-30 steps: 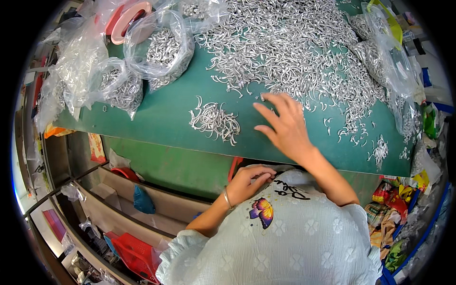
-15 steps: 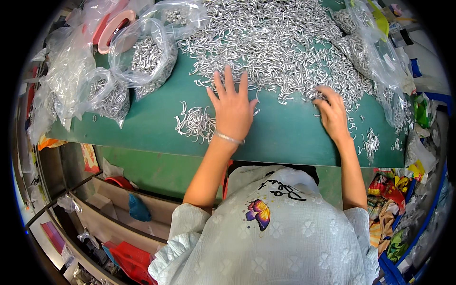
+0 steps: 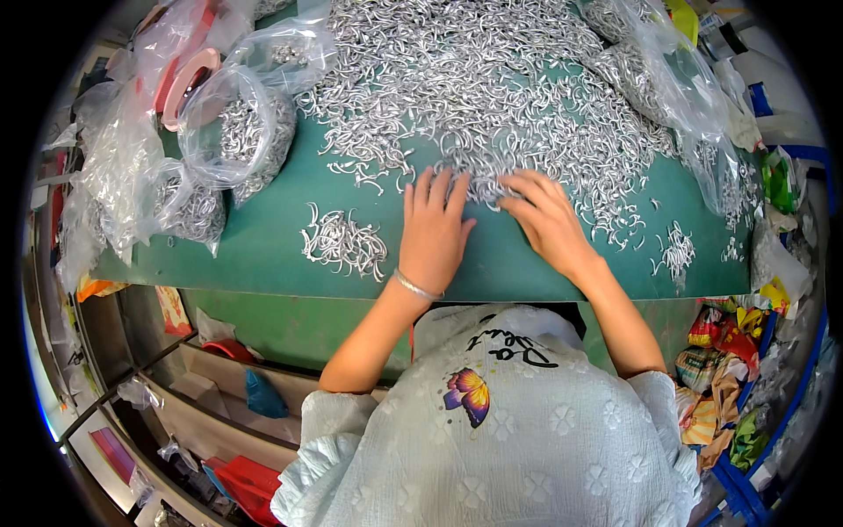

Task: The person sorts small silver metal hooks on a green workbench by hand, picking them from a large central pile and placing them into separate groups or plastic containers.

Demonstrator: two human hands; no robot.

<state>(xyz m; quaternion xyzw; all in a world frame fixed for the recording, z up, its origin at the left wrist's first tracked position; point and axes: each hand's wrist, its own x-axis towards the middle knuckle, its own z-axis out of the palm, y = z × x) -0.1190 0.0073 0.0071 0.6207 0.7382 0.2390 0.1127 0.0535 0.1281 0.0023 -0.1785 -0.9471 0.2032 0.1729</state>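
A wide spread of small curved silver metal pieces [image 3: 492, 88] covers the far part of the green tabletop [image 3: 518, 268]. My left hand [image 3: 433, 233], with a silver bangle at its wrist, lies palm down, fingers stretched toward me-far side, tips at the near edge of the spread. Close to its right, my right hand [image 3: 551, 224] reaches inward with bent, parted fingers, their tips touching pieces at the same edge. Nothing shows gripped in either hand; what lies under the palms is hidden. Left of my left hand sits a small separate heap of curved pieces [image 3: 344, 243].
Clear plastic bags of metal pieces [image 3: 255, 145] stand at the left, near a pink ring-shaped object [image 3: 189, 83]. Another filled bag [image 3: 637, 79] lies far right. A smaller heap [image 3: 676, 250] sits near right. Below the left edge are a shelf [image 3: 224, 413] and a red basket [image 3: 248, 486].
My right hand has moved left along the spread's edge, close to my left hand. Pieces now lie bunched between the two hands. The whole view has shifted slightly.
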